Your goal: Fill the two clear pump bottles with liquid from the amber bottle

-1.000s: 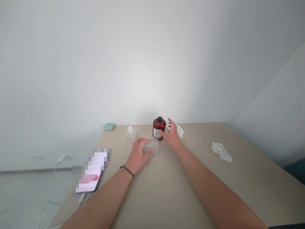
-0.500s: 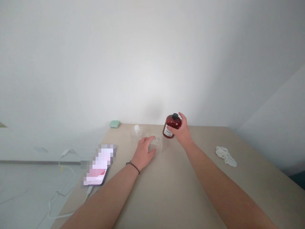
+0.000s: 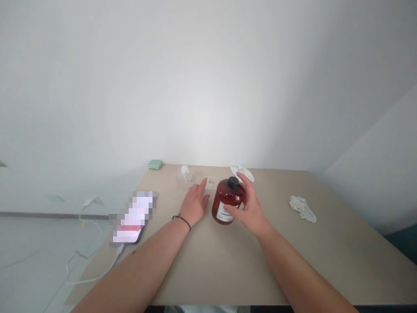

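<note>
Gripping a dark red bottle (image 3: 228, 193) at the center of the frame, just below the middle, my right hand (image 3: 252, 211) wraps its right side, thumb across the white label (image 3: 222, 213) and fingers behind the shoulder. The bottle tilts, its black cap (image 3: 233, 182) leaning toward the right of the frame; from my remote view, I cannot tell whether its base touches the desk (image 3: 208, 269). Left of the bottle, my left hand (image 3: 194, 203) is open and low over the desk, index finger extended to the left edge of a clear box (image 3: 211, 183), whether touching I cannot tell. A dark band (image 3: 185, 221) circles that wrist. Farther left I see a second clear container (image 3: 181, 177) with a white item (image 3: 185, 172) at its top, and a green case (image 3: 155, 164) at the desk's far left corner. A phone (image 3: 132, 217), its screen pixelated, lies at lower left. Crumpled white material (image 3: 302, 208) rests at right.
</note>
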The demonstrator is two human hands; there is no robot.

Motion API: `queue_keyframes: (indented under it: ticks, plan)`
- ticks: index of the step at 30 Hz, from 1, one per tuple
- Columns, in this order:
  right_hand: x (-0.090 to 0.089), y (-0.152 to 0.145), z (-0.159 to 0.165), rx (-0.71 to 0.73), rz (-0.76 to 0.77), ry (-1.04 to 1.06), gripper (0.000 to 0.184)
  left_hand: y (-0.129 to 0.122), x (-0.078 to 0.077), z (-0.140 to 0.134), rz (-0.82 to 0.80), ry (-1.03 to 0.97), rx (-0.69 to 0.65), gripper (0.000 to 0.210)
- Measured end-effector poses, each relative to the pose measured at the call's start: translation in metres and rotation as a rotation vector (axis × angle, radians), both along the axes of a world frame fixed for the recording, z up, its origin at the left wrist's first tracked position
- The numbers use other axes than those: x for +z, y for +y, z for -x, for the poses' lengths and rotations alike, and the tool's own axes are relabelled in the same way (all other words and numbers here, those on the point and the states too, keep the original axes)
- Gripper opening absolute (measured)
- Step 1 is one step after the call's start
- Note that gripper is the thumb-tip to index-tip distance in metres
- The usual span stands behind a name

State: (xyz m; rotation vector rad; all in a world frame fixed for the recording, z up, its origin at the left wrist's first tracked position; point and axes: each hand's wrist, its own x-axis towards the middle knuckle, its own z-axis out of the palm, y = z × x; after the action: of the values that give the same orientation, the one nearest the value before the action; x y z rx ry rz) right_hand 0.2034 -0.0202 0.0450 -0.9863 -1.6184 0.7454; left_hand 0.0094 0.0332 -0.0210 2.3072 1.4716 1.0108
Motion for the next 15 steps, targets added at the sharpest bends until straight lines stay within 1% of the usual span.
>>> queue_keyframes:
  ticks: [5,8,10,12,15]
  plan:
    - [-0.018,0.002,0.009,-0.001,-0.040,-0.072,0.088,0.001,0.003,0.001,0.069,0.062,-0.007,0.062]
    - [-0.026,0.001,0.010,0.010,-0.044,-0.071,0.088,0.004,0.004,0.000,0.100,0.032,0.012,0.065]
    - [-0.030,0.000,0.010,0.036,-0.036,-0.071,0.090,0.004,0.004,0.000,0.100,-0.032,0.021,0.067]
    - [-0.033,-0.001,0.011,0.063,-0.018,-0.082,0.089,0.001,0.006,0.002,0.060,-0.129,0.019,0.065]
    - [-0.036,-0.002,0.011,0.082,0.013,-0.102,0.089,-0.009,0.010,0.007,-0.011,-0.336,-0.032,0.051]
